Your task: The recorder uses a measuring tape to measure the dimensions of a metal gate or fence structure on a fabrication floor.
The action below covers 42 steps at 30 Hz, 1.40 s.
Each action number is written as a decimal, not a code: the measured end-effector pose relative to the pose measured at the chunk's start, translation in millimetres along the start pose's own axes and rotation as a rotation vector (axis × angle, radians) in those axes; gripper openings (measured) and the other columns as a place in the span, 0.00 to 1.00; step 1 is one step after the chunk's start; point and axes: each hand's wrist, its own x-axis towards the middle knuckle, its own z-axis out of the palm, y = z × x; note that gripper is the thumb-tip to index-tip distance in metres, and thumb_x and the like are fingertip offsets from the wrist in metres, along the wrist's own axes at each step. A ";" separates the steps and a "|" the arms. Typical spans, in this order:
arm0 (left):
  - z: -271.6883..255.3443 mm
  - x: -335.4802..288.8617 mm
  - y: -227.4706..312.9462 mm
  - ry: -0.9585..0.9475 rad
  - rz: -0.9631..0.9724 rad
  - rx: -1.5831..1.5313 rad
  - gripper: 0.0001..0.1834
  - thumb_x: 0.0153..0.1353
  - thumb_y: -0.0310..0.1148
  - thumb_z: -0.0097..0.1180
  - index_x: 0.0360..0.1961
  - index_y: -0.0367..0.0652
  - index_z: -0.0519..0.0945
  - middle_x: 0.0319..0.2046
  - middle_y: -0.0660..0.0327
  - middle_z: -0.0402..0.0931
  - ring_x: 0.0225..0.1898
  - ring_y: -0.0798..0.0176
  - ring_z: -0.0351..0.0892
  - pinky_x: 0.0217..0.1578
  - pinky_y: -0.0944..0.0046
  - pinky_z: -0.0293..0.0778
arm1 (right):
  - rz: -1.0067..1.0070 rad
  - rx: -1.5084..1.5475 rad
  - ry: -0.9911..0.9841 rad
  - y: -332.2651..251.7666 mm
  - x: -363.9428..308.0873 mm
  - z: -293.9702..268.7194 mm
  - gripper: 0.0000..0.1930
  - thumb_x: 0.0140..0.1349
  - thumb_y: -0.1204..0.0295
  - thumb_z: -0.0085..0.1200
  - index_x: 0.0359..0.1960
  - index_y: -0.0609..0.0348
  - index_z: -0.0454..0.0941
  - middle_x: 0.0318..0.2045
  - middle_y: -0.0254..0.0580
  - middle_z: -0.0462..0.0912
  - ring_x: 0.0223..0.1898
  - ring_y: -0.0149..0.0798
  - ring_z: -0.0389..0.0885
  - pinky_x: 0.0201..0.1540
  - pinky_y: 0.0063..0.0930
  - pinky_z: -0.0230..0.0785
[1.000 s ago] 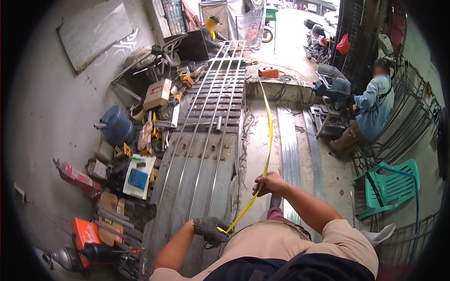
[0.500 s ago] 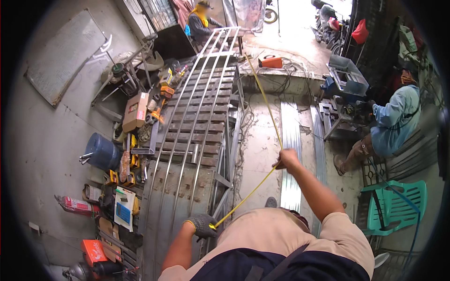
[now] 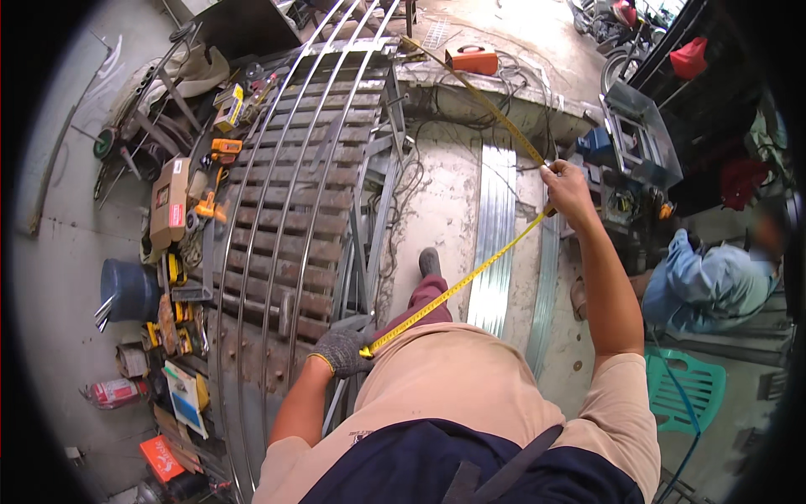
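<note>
My left hand (image 3: 338,351), in a dark grey knit glove, is closed on the near end of a yellow tape measure (image 3: 453,287) beside my waist. From there the blade slants up to my bare right hand (image 3: 569,189), whose fingers are closed around it at the end of an outstretched arm. Beyond that hand the tape runs on toward the far end of the bench. Long thin metal bars (image 3: 290,181) lie lengthwise on the slatted metal bench (image 3: 277,220) to my left. A short metal tube is joined across one bar.
Shiny metal channels (image 3: 495,227) lie on the floor to my right. A co-worker in a light blue shirt (image 3: 705,281) bends near a green plastic chair (image 3: 684,386). An orange case (image 3: 472,60) and cables sit ahead. Tools and a cardboard box (image 3: 170,202) line the left side.
My right hand has moved right and farther out along with the tape. One leg has come into view stepping forward, and the view has shifted. The co-worker is bent lower.
</note>
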 end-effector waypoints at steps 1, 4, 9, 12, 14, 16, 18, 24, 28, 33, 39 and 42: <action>-21.5 26.7 -4.9 0.127 0.060 0.023 0.29 0.50 0.56 0.66 0.51 0.53 0.84 0.44 0.49 0.85 0.48 0.43 0.83 0.52 0.48 0.76 | -0.008 -0.053 0.035 -13.8 26.5 -8.1 0.16 0.69 0.64 0.56 0.38 0.70 0.80 0.22 0.42 0.78 0.18 0.39 0.82 0.18 0.33 0.75; -97.6 105.4 -11.8 0.038 -0.039 0.066 0.26 0.52 0.53 0.65 0.51 0.55 0.83 0.44 0.51 0.85 0.47 0.44 0.83 0.52 0.48 0.76 | -0.040 -0.094 0.025 -58.6 95.8 -35.8 0.17 0.70 0.63 0.56 0.36 0.70 0.80 0.22 0.42 0.77 0.18 0.39 0.80 0.19 0.34 0.74; -219.8 208.0 -16.3 0.094 0.102 0.029 0.22 0.56 0.51 0.61 0.51 0.58 0.83 0.44 0.52 0.85 0.46 0.44 0.83 0.50 0.47 0.77 | 0.021 -0.349 0.015 -133.4 208.1 -100.5 0.15 0.67 0.64 0.57 0.33 0.68 0.82 0.21 0.32 0.74 0.22 0.29 0.71 0.26 0.30 0.65; -275.8 265.9 -8.6 0.196 0.151 0.004 0.21 0.53 0.47 0.62 0.47 0.54 0.84 0.39 0.51 0.84 0.43 0.44 0.83 0.46 0.46 0.77 | -0.078 -0.473 -0.058 -166.8 265.5 -140.8 0.13 0.66 0.66 0.58 0.31 0.67 0.81 0.19 0.32 0.73 0.22 0.29 0.71 0.25 0.31 0.65; -312.9 305.7 -0.9 0.196 0.180 0.003 0.20 0.56 0.45 0.61 0.50 0.55 0.82 0.38 0.52 0.83 0.42 0.45 0.83 0.46 0.46 0.76 | -0.020 -0.481 -0.080 -182.7 299.5 -160.3 0.13 0.65 0.69 0.58 0.29 0.70 0.80 0.19 0.34 0.74 0.20 0.29 0.72 0.22 0.31 0.66; -349.1 346.9 7.1 0.196 0.183 0.031 0.20 0.56 0.45 0.61 0.50 0.54 0.82 0.38 0.51 0.83 0.42 0.44 0.83 0.46 0.46 0.76 | 0.086 -0.454 -0.145 -191.7 342.4 -168.6 0.11 0.63 0.72 0.57 0.29 0.71 0.81 0.18 0.36 0.75 0.16 0.31 0.74 0.19 0.30 0.67; -383.7 388.8 15.5 0.182 0.220 -0.007 0.20 0.56 0.44 0.61 0.49 0.52 0.81 0.37 0.50 0.82 0.42 0.43 0.83 0.46 0.46 0.76 | 0.104 -0.589 -0.195 -192.8 394.8 -166.8 0.11 0.59 0.74 0.56 0.29 0.75 0.81 0.17 0.41 0.76 0.16 0.33 0.77 0.19 0.31 0.70; -501.8 448.5 38.5 0.110 0.024 0.043 0.18 0.56 0.44 0.60 0.46 0.49 0.83 0.37 0.49 0.84 0.42 0.44 0.84 0.45 0.45 0.77 | -0.168 -0.977 -0.650 -176.1 602.8 -120.9 0.11 0.50 0.73 0.57 0.23 0.75 0.81 0.16 0.53 0.78 0.17 0.43 0.81 0.23 0.39 0.73; -569.6 424.5 40.5 0.084 -0.071 0.048 0.17 0.56 0.44 0.59 0.44 0.49 0.83 0.36 0.49 0.84 0.41 0.43 0.85 0.44 0.45 0.78 | 0.141 -1.188 -0.877 -157.9 722.2 -46.6 0.10 0.54 0.78 0.53 0.21 0.71 0.83 0.19 0.53 0.84 0.20 0.44 0.85 0.23 0.42 0.76; -619.3 412.4 20.0 -0.022 -0.383 0.112 0.15 0.53 0.42 0.63 0.39 0.50 0.86 0.36 0.51 0.84 0.42 0.45 0.84 0.45 0.45 0.77 | -0.104 -1.730 -1.301 -82.6 826.4 56.5 0.14 0.58 0.73 0.48 0.35 0.66 0.87 0.34 0.49 0.89 0.34 0.44 0.89 0.39 0.40 0.81; -641.3 391.2 -93.7 0.263 -0.785 0.348 0.12 0.52 0.39 0.65 0.39 0.52 0.87 0.39 0.55 0.84 0.44 0.48 0.82 0.50 0.49 0.75 | 0.878 -1.333 -1.285 1.6 911.3 85.6 0.15 0.72 0.68 0.40 0.45 0.60 0.80 0.36 0.38 0.89 0.25 0.36 0.77 0.32 0.38 0.73; -651.8 388.3 -170.8 0.423 -0.738 0.630 0.14 0.50 0.35 0.65 0.40 0.49 0.86 0.42 0.56 0.82 0.45 0.48 0.80 0.50 0.47 0.73 | 0.744 -1.293 -1.527 -30.4 942.0 75.4 0.14 0.67 0.68 0.47 0.40 0.60 0.86 0.33 0.43 0.89 0.30 0.39 0.84 0.34 0.38 0.76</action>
